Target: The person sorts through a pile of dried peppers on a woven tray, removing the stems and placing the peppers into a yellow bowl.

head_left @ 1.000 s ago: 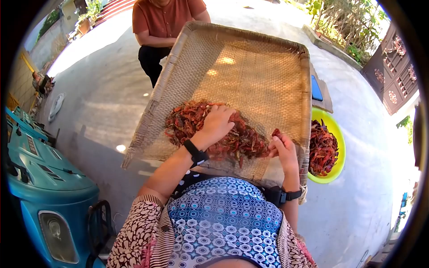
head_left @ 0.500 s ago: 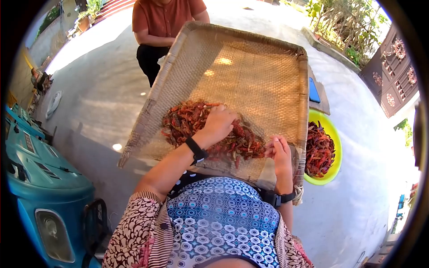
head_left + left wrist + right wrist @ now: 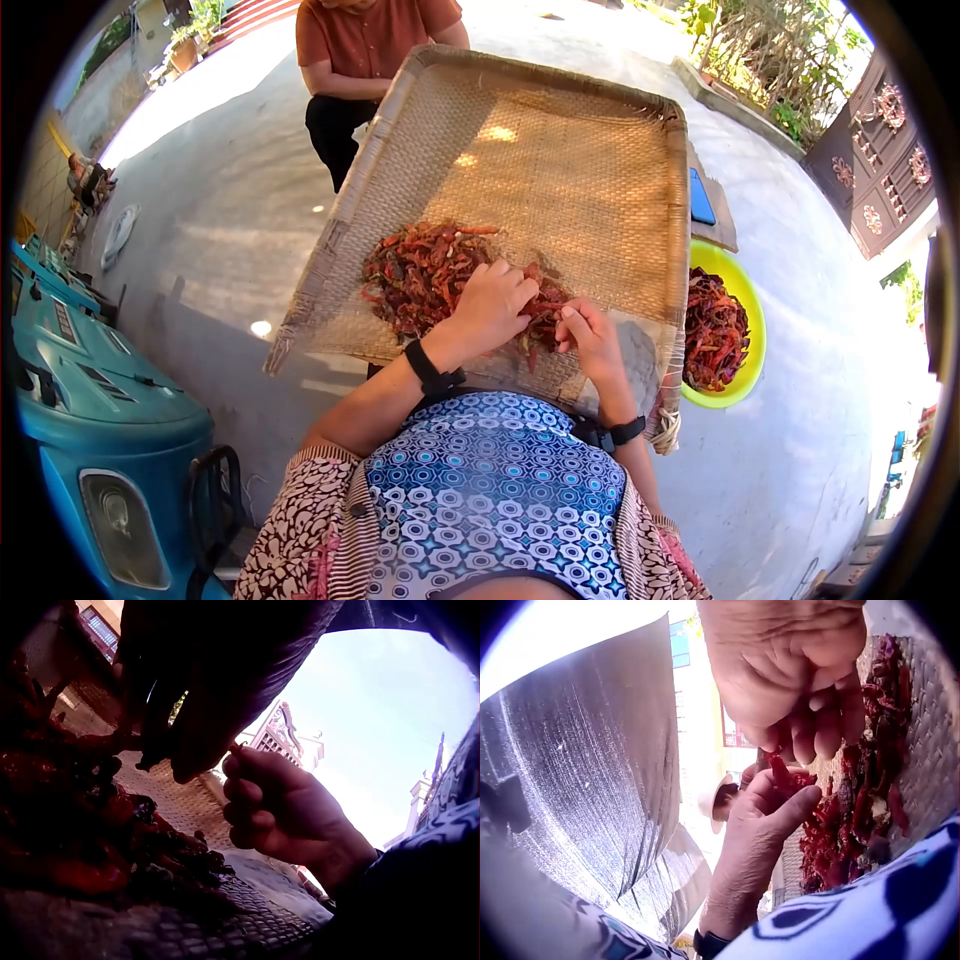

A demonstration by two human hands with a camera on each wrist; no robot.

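Near edge of the woven tray, about 6 o'clock: left hand and right hand are touching at the chili pile. Head view's only showing curled fingers, but the right wrist cam's showing both pinching one chili. Green bowl is sitting out at 3 o'clock.

The dried chillies lie on the woven tray, beneath and ahead of the fingers; a bowl sits to their right.
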